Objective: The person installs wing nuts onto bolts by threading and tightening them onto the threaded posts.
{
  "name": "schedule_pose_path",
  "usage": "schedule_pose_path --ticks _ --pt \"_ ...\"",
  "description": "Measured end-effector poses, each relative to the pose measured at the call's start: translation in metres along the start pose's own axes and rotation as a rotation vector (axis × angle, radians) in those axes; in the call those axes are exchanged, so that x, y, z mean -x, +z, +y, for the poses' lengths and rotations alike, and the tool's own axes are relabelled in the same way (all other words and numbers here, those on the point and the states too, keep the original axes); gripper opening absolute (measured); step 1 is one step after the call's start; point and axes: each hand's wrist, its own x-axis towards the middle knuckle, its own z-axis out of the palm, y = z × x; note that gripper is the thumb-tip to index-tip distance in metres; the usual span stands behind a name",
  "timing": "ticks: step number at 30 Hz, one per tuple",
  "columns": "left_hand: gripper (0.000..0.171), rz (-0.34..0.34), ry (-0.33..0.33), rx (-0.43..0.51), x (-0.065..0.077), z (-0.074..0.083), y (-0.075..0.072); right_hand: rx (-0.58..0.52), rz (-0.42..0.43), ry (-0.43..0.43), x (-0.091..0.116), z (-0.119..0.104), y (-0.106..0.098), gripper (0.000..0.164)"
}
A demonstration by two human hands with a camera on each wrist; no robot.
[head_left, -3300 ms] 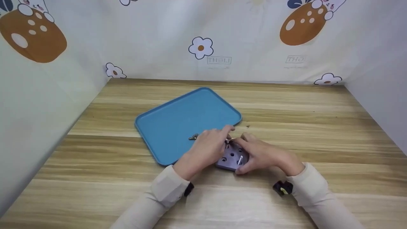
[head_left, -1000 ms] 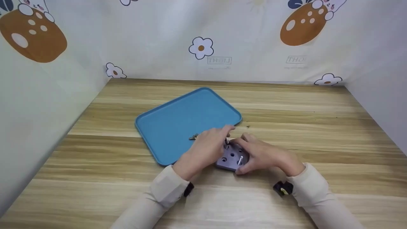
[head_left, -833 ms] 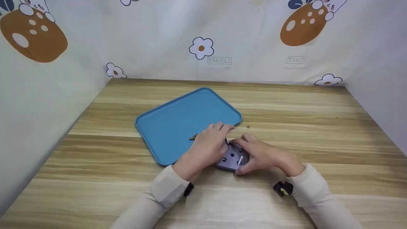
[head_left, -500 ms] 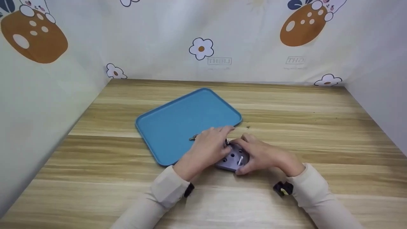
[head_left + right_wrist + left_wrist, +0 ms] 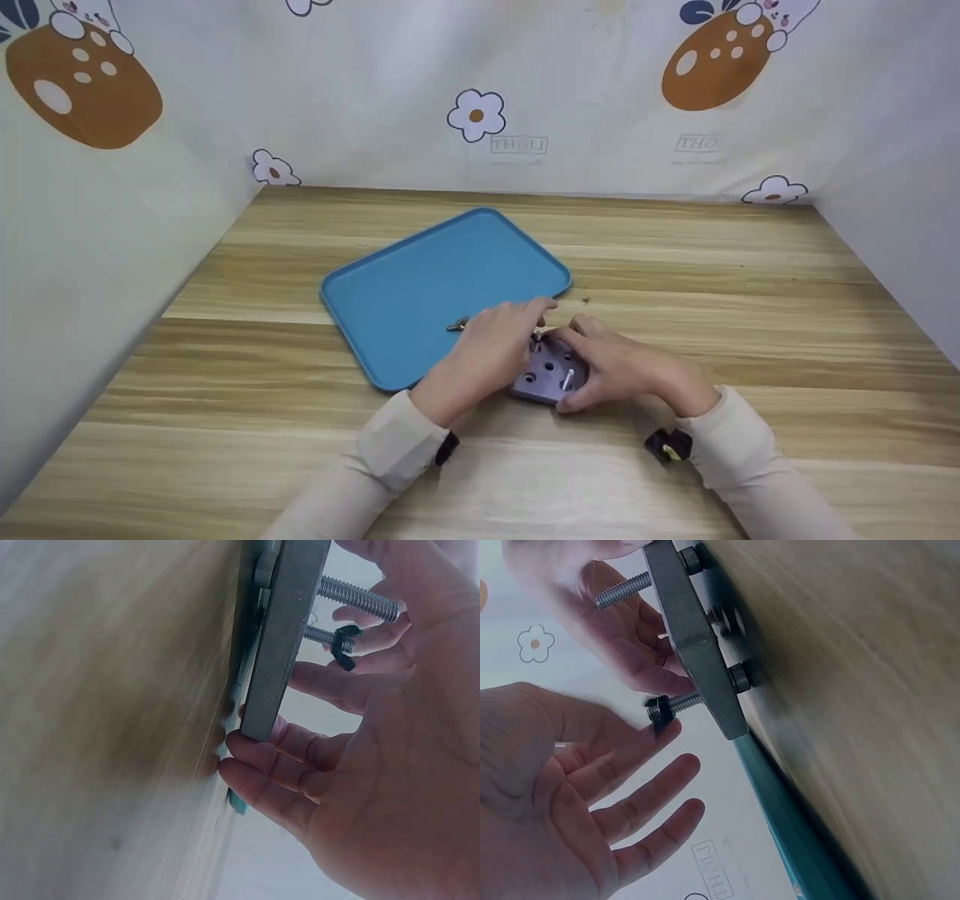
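Since half a second ago, the thumb of the left hand [image 5: 487,349] is drawing back off the metal plate [image 5: 541,388], and the dark wing nut [image 5: 660,712] is showing more plainly. That hand is fanning its fingers loosely and gripping nothing; its index tip is hovering right by the nut — whether it is touching, I cannot tell. Meanwhile the right hand [image 5: 622,364] is grasping the plate, thumb on the near edge and fingers round the far side. The plate is lying on the tabletop [image 5: 750,337] just beside the blue tray [image 5: 420,277], with the nut's bolt [image 5: 685,701] and a bare bolt [image 5: 624,589] pointing up from it.

For clean turning, the right hand should be bracing firmly — bolt heads are sitting underneath, so the plate could be rocking. Short, light strokes, staying square to the thread, should be turning the nut without jamming.
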Motion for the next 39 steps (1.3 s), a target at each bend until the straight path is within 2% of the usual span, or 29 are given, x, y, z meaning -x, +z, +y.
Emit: schedule_pose_path --ticks 5,12,21,30,34,39 --pt "0.057 -0.024 -0.011 0.014 -0.0001 0.0002 -0.0005 -0.005 -0.006 0.002 -0.0001 0.0001 -0.0007 0.081" --pt "0.049 0.041 -0.026 -0.016 -0.0007 0.0002 0.0001 -0.015 -0.01 0.012 0.0 -0.0006 -0.0012 0.081" --pt "0.049 0.034 -0.047 -0.004 0.0001 0.0002 0.0006 -0.027 -0.018 0.018 0.0005 -0.0008 -0.0016 0.082" --pt "0.046 0.06 -0.032 -0.017 0.0002 0.0001 0.0008 0.009 0.005 -0.007 -0.0005 -0.0005 -0.0009 0.079" --pt "0.041 0.042 -0.025 0.014 -0.0003 0.0007 0.0011 0.002 0.005 0.001 -0.0006 0.0004 -0.0003 0.08" --pt "0.045 0.01 -0.057 0.059 -0.0006 0.0004 0.001 -0.006 -0.006 0.005 -0.0006 0.0009 0.0005 0.082"
